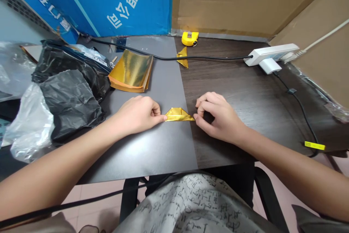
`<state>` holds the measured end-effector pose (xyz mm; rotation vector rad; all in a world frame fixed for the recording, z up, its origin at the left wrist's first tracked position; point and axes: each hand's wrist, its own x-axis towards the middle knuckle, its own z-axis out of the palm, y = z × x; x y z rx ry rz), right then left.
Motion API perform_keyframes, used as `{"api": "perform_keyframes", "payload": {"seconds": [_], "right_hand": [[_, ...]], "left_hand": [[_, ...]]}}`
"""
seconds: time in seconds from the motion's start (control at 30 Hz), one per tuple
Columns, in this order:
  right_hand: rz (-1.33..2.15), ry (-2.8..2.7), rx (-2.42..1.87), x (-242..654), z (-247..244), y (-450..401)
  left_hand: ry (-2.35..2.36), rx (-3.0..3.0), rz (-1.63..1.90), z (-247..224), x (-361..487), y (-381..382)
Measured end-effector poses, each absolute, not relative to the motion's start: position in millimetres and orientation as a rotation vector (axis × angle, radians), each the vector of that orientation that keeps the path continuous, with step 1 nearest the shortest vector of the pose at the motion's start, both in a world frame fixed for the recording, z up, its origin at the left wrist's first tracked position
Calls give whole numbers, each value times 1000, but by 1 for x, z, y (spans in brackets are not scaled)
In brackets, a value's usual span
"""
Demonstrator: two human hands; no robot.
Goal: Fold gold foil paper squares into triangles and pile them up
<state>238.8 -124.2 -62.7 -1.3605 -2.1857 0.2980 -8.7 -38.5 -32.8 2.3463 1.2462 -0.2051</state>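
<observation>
Just a woodgrain desk [240,80], cardboard [231,0] behind

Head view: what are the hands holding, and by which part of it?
The left hand pinches the folded gold foil paper by its left tip; the right hand pinches it by its right tip.

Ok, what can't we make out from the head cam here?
Head view:
- folded gold paper: tips hidden by the fingers of the left hand and right hand
- gold triangle: partly crossed by the black cable
- gold sheet stack: sheets too thin to count
- blue board: lettering cut off by the top edge
</observation>
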Motion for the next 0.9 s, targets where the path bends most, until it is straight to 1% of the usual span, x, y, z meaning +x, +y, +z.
{"api": "perform_keyframes", "payload": {"seconds": [0.13,0.23,0.47,0.6,0.67,0.7,0.8,0.87,0.9], "right_hand": [[186,-2423,-1195,221,-58,-145],[127,-2632,-1223,211,-65,-159],[193,-2688,-1280,217,-76,-163],[221,-2683,-1275,218,-76,-163],[222,-2681,-1270,217,-76,-163],[216,-2682,-1267,216,-76,-163],[190,-2681,-1263,216,-77,-162],[183,-2676,-1262,216,-76,-161],[180,-2673,-1259,216,-76,-161]], "left_hand": [[1203,2347,-159,-34,-10,-39],[1221,2336,-133,-35,-11,-41],[1312,2361,-335,-32,-18,-41],[1268,2398,-361,-30,-27,-36],[1196,2456,-231,-32,-31,-36],[1147,2483,-110,-34,-32,-36],[808,2587,256,-44,-35,-38],[489,2717,335,-51,-37,-37],[411,2780,356,-54,-38,-37]]}}
